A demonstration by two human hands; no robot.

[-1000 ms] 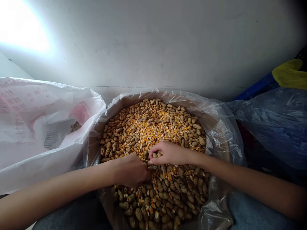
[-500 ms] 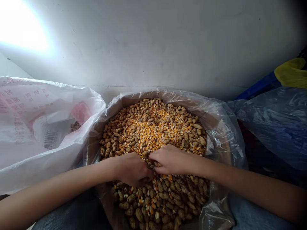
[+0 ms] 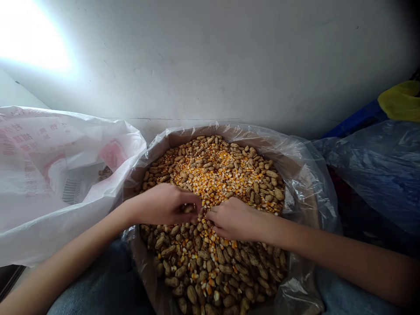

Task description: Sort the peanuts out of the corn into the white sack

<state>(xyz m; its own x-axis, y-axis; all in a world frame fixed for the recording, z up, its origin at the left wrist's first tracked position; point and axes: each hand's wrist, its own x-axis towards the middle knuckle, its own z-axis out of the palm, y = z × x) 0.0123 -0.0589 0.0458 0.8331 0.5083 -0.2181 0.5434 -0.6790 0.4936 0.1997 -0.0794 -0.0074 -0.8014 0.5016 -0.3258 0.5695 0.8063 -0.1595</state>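
Unshelled peanuts (image 3: 226, 267) and yellow corn kernels (image 3: 213, 181) lie mixed in a box (image 3: 303, 197) lined with a clear plastic bag (image 3: 292, 153). My left hand (image 3: 162, 203) is just above the pile, left of its middle, with fingers curled; peanuts show in the gap between thumb and fingers. Close by on the right, my right hand (image 3: 241, 218) rests low on the mix, its fingers bent and pointing left. What its fingertips hold, if anything, is hidden. A narrow gap separates the two hands.
An open white woven sack (image 3: 98, 210) with pink print stands against the left of the box, a few peanuts visible inside. Behind is a pale wall (image 3: 210, 61). On the right lie a clear plastic sheet (image 3: 377, 170), a blue object (image 3: 357, 119) and yellow cloth-like material (image 3: 398, 100).
My left hand has risen from the pile and moved left and away from me, its fingers spreading from a fist into a curl. My right hand has stayed almost in place.
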